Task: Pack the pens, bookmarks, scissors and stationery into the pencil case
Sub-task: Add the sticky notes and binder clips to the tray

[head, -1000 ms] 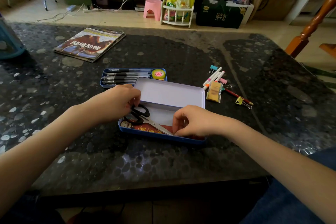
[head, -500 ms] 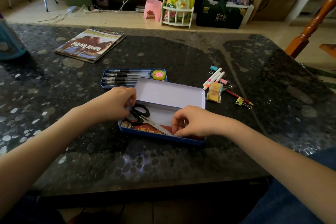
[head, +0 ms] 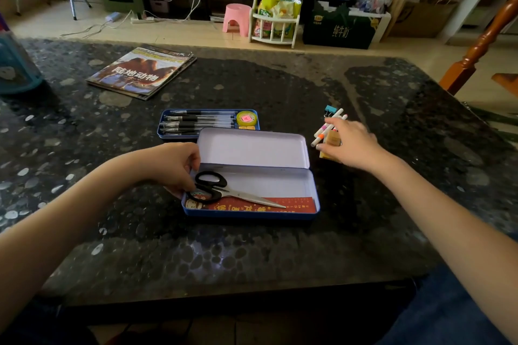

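We see daylight on the floor (head: pixel 179 32) at the top of the frame; the dark table (head: pixel 280 87) shows pale glare, the bottom is dim, and the edges bend.

The pencil case (head: pixel 249 215) was blue with a pale lilac lining; the scissors (head: pixel 213 180) had black handles, the bookmark (head: pixel 263 206) was red, and the counter (head: pixel 252 84) was black with pale speckles.
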